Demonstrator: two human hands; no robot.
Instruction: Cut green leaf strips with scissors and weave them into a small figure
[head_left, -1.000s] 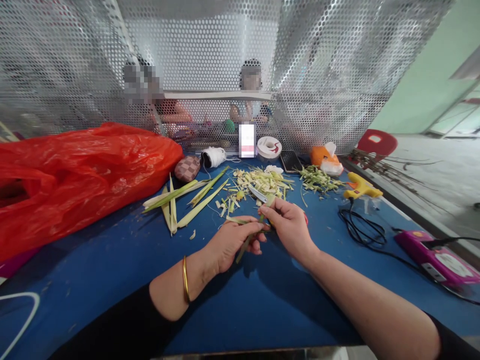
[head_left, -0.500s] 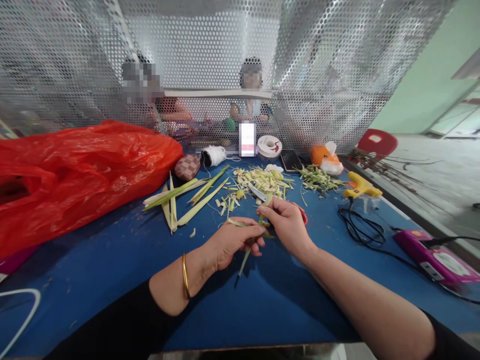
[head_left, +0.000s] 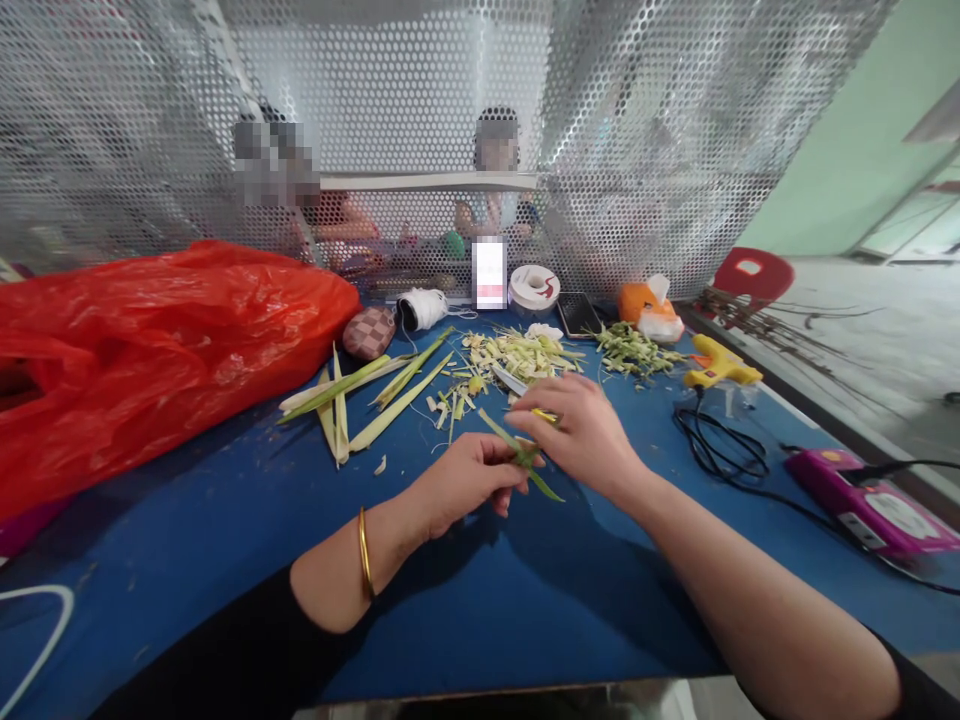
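Note:
My left hand (head_left: 474, 475), a gold bangle on its wrist, pinches narrow green leaf strips (head_left: 546, 488) between thumb and fingers. The strips cross each other and stick out on both sides of the pinch. My right hand (head_left: 577, 430) bends over the same strips from the right, its fingers closed at the crossing; its fingertips are partly hidden. Past its knuckles shows the blade of a pair of scissors (head_left: 508, 380); the handles lie out of sight behind the hand. Just beyond is a pile of chopped pale leaf bits (head_left: 517, 352). Longer leaves (head_left: 401, 405) lie to the left.
A big red plastic bag (head_left: 180, 340) fills the left side. Along the back are a checkered pouch (head_left: 369, 333), white thread (head_left: 424, 308), a ribbon spool (head_left: 534, 288), a phone (head_left: 578, 315) and tissues (head_left: 649, 310). A yellow glue gun (head_left: 720, 362) and purple power strip (head_left: 870, 505) stand right.
My right hand has turned over, its back now upward over the strips. The strip end that hung below my left hand no longer shows; green ends now point up-left and down-right.

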